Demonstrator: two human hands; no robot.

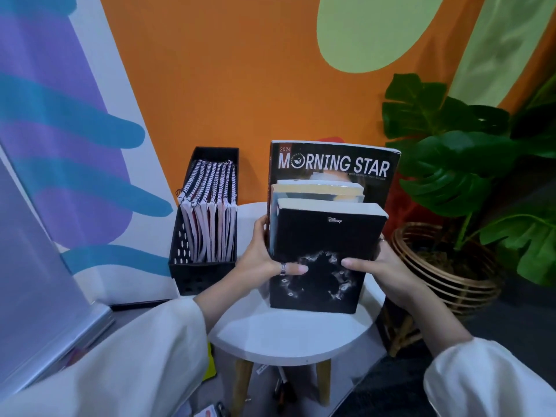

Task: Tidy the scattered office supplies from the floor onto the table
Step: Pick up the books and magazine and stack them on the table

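So far I have the books (325, 236) upright on the table (285, 335), left hand (264, 260) and right hand (388, 266) both clamped on the stack's sides. Bin (204, 218) of notebooks (210, 212) sits left of the table; pens (282, 389) remain on the floor beneath it.

The round worktop (288, 335) is bare along its near edge; upright books (325, 233) fill its middle; a black basket (192, 275) of notebooks blocks the left side; a potted plant (451, 182) crowds the right.
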